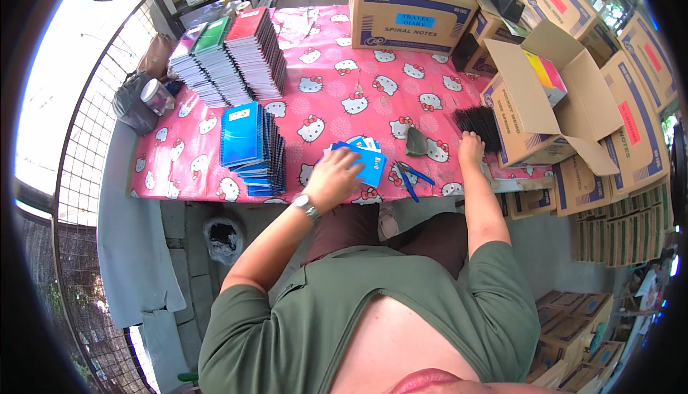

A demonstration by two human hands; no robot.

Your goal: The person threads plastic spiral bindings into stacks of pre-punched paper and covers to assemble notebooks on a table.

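My left hand, with a watch on its wrist, lies over small blue notebook covers at the table's near edge. Its fingers are apart, slightly blurred, and touch or hover just above the covers. My right hand reaches to a pile of black spiral binding coils beside the open carton; its fingers are bent together at the pile's near end, and the fingertips are partly hidden. Blue-handled pliers lie between my hands. Just behind them sits a grey-green, cup-like piece.
Stacked blue spiral notebooks stand at the left, with taller red and green ones behind. An open carton is at the right, and a closed carton at the back. A clear jar stands at the left edge.
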